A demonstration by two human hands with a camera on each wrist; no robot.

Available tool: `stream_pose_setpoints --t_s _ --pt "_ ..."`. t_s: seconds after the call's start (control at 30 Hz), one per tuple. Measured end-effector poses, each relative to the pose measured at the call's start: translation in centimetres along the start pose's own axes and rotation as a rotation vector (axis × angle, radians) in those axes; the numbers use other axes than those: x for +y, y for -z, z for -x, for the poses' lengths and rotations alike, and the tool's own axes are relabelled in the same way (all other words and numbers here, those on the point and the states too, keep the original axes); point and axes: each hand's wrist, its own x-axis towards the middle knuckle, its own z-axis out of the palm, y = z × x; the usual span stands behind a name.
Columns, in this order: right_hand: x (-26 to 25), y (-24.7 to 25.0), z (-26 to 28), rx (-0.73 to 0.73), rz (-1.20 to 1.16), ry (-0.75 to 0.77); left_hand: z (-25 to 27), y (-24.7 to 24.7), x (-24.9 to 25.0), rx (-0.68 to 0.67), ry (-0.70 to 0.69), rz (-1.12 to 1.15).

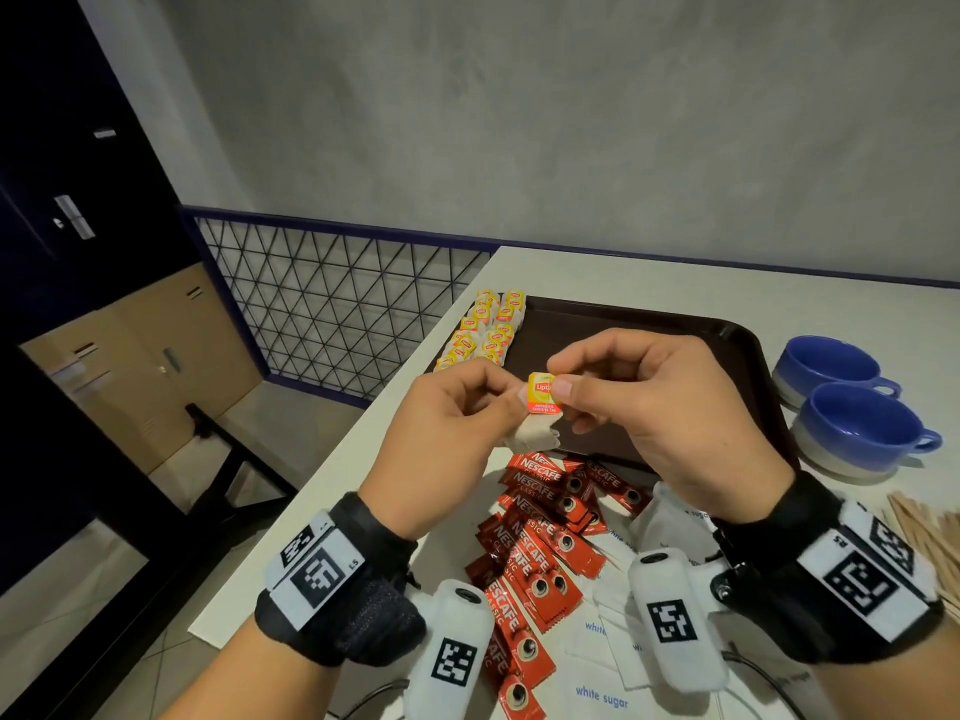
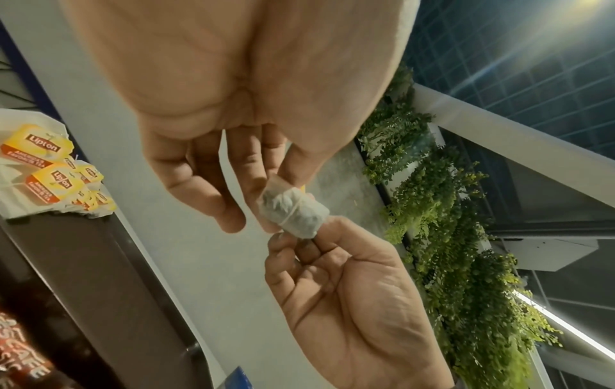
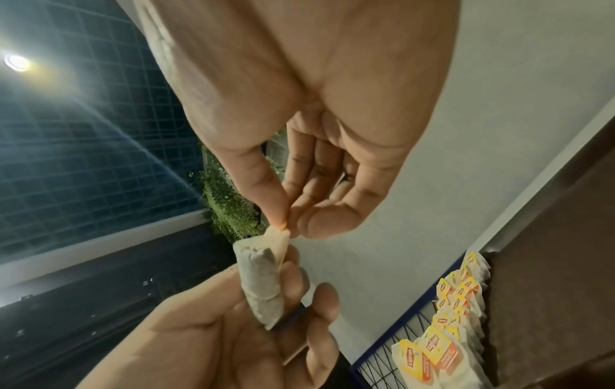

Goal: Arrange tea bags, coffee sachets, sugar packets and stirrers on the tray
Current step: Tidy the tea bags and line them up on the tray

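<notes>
A yellow and red tag (image 1: 542,391) is seen on the white tea bag (image 1: 534,434), red coffee sachets (image 1: 524,543) with white letters, blue cups (image 1: 860,431), a dark brown tray (image 1: 649,324) and black-white square patterns on the wristbands (image 1: 319,566).

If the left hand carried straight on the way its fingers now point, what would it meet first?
Most likely the right hand: the left hand points at it across the yellow-tagged paper tea bag both hands pinch. Beyond lies the dark brown plastic tray; depth is unclear.
</notes>
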Motion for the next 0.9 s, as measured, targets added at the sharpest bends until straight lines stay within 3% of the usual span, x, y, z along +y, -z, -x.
stream_pose_setpoints --t_s 0.3,0.5,0.73,0.9 --pt "0.17 0.15 -0.07 -0.067 -0.105 -0.107 0.08 -0.32 0.47 0.013 -0.005 0.076" --pt "0.2 0.48 -0.32 -0.024 -0.125 -0.077 0.25 -0.33 0.87 -0.063 0.056 0.293" --pt "-0.19 0.78 -0.31 -0.027 -0.094 -0.025 0.3 -0.18 0.47 -0.057 0.044 0.159" --pt "0.11 0.54 -0.35 -0.001 -0.142 -0.045 0.36 -0.48 0.46 -0.025 0.079 0.25"
